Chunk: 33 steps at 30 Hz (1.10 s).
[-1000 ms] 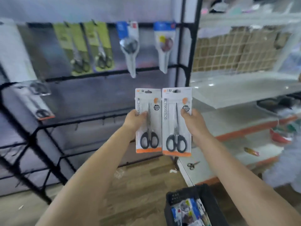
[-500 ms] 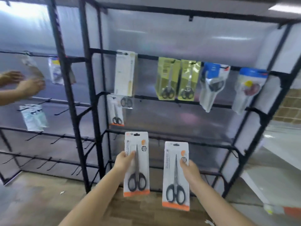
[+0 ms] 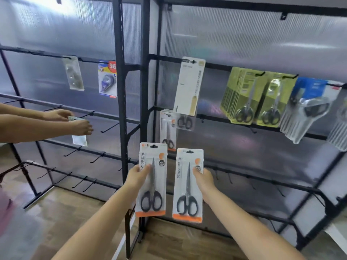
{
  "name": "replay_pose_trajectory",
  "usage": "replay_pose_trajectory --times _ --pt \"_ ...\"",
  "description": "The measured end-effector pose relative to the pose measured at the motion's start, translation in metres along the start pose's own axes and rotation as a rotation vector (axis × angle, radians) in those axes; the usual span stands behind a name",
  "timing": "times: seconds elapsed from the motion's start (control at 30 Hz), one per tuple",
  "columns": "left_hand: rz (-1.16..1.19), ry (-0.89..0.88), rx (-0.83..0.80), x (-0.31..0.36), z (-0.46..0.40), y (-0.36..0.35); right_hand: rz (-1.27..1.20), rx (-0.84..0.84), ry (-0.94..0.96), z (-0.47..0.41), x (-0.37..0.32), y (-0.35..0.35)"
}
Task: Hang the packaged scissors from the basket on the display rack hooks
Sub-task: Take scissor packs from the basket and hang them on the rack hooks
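I hold two packaged scissors upright in front of the black display rack [image 3: 120,109]. My left hand [image 3: 137,175] grips the left edge of one white-and-orange pack [image 3: 152,184]. My right hand [image 3: 203,178] grips the right edge of the other pack [image 3: 188,186], which sits slightly lower. Both packs show black-handled scissors. A matching pack [image 3: 168,131] hangs on a rack hook just above and behind them. The basket is out of view.
Yellow scissor packs [image 3: 251,98], a tall white pack [image 3: 189,87] and clear blue-topped packs [image 3: 308,107] hang on the upper bar. Bare hooks [image 3: 223,177] line the lower bars. Another person's hands [image 3: 75,122] hold a packet at the left rack section.
The view has swung left and closer to the rack. Both packs have risen slightly and stay apart. The other person's hands moved lower onto a packet at the left section.
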<state>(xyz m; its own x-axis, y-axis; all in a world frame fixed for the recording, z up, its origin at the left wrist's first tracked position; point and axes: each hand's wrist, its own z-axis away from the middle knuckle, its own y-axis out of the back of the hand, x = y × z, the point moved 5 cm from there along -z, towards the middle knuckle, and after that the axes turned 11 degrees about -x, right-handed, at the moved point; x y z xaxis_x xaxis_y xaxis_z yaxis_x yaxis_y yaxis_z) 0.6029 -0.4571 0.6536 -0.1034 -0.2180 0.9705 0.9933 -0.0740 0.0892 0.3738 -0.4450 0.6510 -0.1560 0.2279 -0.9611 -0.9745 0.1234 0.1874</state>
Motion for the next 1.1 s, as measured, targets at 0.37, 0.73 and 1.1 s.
replay_pose_trajectory --times 0.37,0.73,1.1 --pt "-0.006 -0.029 0.043 0.017 -0.055 0.022 0.046 -0.018 0.092 -0.093 -0.048 -0.046" --pt "0.034 -0.02 0.061 0.027 -0.121 0.039 0.06 -0.027 0.138 -0.176 -0.087 -0.078" --pt "0.039 -0.01 0.035 0.024 -0.151 0.04 0.016 0.07 0.144 -0.204 -0.088 -0.079"
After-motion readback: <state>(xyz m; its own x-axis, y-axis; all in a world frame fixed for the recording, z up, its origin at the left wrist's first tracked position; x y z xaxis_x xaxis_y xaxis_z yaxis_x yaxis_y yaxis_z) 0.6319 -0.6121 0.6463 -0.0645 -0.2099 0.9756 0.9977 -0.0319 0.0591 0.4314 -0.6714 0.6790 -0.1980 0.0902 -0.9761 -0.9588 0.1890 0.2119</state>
